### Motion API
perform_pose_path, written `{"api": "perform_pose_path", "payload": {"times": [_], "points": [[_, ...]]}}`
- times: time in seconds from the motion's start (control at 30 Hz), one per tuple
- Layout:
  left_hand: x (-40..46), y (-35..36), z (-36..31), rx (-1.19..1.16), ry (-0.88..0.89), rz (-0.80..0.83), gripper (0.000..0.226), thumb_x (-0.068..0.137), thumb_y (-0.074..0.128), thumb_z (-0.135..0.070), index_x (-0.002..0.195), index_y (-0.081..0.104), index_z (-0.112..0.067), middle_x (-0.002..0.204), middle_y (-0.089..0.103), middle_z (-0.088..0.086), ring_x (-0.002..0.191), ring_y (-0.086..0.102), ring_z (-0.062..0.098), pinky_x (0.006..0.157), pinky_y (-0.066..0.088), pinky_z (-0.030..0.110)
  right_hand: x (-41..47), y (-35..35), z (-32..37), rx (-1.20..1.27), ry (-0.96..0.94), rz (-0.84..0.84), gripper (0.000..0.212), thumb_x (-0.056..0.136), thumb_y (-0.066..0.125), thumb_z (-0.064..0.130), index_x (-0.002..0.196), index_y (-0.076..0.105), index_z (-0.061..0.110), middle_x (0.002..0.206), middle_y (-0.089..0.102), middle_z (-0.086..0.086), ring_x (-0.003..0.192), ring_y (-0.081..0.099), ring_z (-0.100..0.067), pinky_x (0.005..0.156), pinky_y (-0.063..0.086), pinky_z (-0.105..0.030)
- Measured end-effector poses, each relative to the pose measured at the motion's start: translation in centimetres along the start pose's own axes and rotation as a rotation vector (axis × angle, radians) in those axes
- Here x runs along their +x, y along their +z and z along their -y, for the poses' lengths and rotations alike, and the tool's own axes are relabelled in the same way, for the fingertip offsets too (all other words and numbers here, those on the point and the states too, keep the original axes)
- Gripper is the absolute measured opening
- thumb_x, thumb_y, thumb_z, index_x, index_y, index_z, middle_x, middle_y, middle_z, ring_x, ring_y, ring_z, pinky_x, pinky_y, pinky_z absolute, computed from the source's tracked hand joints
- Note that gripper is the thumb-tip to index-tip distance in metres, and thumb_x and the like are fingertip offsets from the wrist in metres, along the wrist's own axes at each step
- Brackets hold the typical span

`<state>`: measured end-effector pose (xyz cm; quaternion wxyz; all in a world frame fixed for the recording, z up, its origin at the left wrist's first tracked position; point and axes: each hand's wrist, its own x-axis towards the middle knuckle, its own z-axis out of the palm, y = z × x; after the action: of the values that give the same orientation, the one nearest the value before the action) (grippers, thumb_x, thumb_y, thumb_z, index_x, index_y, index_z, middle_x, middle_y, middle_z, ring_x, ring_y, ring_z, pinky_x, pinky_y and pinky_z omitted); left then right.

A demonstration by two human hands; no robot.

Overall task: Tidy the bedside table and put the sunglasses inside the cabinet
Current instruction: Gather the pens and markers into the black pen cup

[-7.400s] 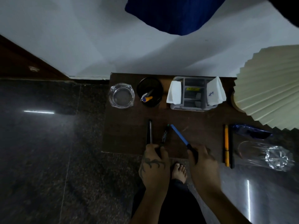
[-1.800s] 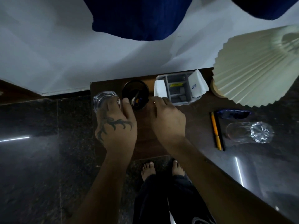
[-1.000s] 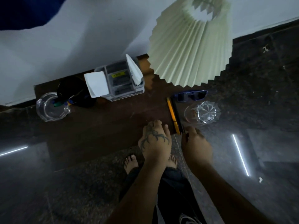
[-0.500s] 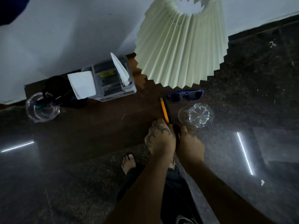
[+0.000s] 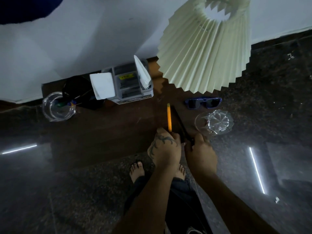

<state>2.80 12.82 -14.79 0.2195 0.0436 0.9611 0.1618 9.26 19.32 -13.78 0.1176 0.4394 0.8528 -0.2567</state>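
Sunglasses flat on bench beside overturned glass, my left hand fingers pinching yellow pencil, my right hand fingers pinching black pen.

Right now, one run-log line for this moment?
left hand: grips yellow pen | right hand: grips black pen | sunglasses: on table, untouched

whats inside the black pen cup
A few pens poke out of the black pen cup, tips blue, orange and green. Its dark interior hides the rest.
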Motion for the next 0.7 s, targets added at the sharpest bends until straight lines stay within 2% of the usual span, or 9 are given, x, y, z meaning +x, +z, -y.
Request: {"api": "perform_pose_path", "payload": {"times": [0.1,0.17,0.23,0.33,0.4,0.47,0.53,0.63,0.7], "points": [[-0.3,-2.5,1.9,-0.064,-0.032,-0.09,0.02,0.089,0.05,-0.037,0.082,0.052,-0.019,0.063,0.059,-0.002,0.054,0.057,0.018,0.046,0.042,0.025,-1.6,-0.5,0.9,0.13,-0.076,-0.092,0.018,0.091,0.054,0.021,0.105,0.055,0.009,0.112,0.056,-0.013,0.08,0.06,-0.029,0.061,0.049,-0.038],[-0.7,-4.4,3.5,-0.124,-0.08,-0.091,0.019,0.091,0.048,-0.037,0.079,0.049,-0.022,0.06,0.054,-0.004,0.048,0.048,0.01,0.04,0.033,0.023,-2.8,-0.7,1.6,0.216,-0.153,-0.166,0.014,0.089,0.057,0.013,0.101,0.06,0.006,0.109,0.059,-0.015,0.079,0.06,-0.028,0.06,0.043,-0.03],[-1.2,-6.5,5.2,-0.196,-0.134,-0.088,0.015,0.093,0.048,-0.037,0.083,0.048,-0.026,0.062,0.052,-0.007,0.049,0.043,0.002,0.04,0.029,0.022,-4.1,-1.0,2.8,0.28,-0.215,-0.216,0.011,0.087,0.061,0.007,0.097,0.063,0.004,0.105,0.062,-0.016,0.081,0.061,-0.029,0.064,0.042,-0.027],[-2.3,-9.1,7.5,-0.35,-0.133,-0.14,0.009,0.093,0.052,-0.034,0.087,0.049,-0.027,0.067,0.052,-0.01,0.056,0.049,0.003,0.047,0.041,0.026,-5.9,-1.7,5.2,0.343,-0.299,-0.301,0.01,0.084,0.063,0.009,0.093,0.066,0.004,0.098,0.064,-0.016,0.075,0.065,-0.031,0.063,0.046,-0.025],[-2.9,-10.8,8.8,-0.371,-0.124,-0.223,0.008,0.092,0.055,-0.032,0.089,0.049,-0.027,0.068,0.05,-0.013,0.057,0.05,0.003,0.048,0.042,0.024,-6.9,-2.3,7.4,0.36,-0.369,-0.369,0.013,0.08,0.063,0.012,0.09,0.067,0.004,0.094,0.064,-0.015,0.07,0.066,-0.029,0.062,0.045,-0.02],[-3.4,-12.7,9.6,-0.346,-0.113,-0.275,0.01,0.091,0.056,-0.033,0.09,0.047,-0.029,0.068,0.047,-0.015,0.057,0.047,0.0,0.047,0.034,0.018,-7.8,-3.1,9.6,0.381,-0.451,-0.411,0.014,0.082,0.062,0.015,0.089,0.067,0.004,0.091,0.063,-0.013,0.072,0.063,-0.02,0.069,0.044,-0.012],[-3.6,-14.8,10.2,-0.402,-0.093,-0.345,0.009,0.093,0.051,-0.034,0.09,0.049,-0.026,0.067,0.048,-0.013,0.057,0.048,0.001,0.046,0.031,0.017,-8.4,-3.7,12.0,0.389,-0.526,-0.44,0.02,0.085,0.058,0.018,0.09,0.068,0.002,0.091,0.063,-0.013,0.078,0.056,-0.011,0.078,0.037,0.0],[-3.4,-17.6,11.1,-0.468,-0.07,-0.463,0.017,0.093,0.048,-0.036,0.094,0.054,-0.02,0.069,0.05,-0.01,0.057,0.048,0.003,0.049,0.031,0.014,-8.8,-4.4,15.0,0.422,-0.61,-0.456,0.02,0.086,0.057,0.016,0.092,0.069,0.0,0.093,0.063,-0.015,0.085,0.055,-0.014,0.085,0.033,0.002],[-3.0,-19.1,11.8,-0.53,-0.065,-0.548,0.029,0.091,0.047,-0.043,0.101,0.058,-0.018,0.078,0.056,-0.006,0.064,0.053,0.013,0.055,0.04,0.019,-8.7,-4.5,16.7,0.45,-0.651,-0.452,0.019,0.086,0.059,0.013,0.093,0.069,-0.002,0.093,0.062,-0.018,0.086,0.055,-0.015,0.086,0.034,0.001]]}}
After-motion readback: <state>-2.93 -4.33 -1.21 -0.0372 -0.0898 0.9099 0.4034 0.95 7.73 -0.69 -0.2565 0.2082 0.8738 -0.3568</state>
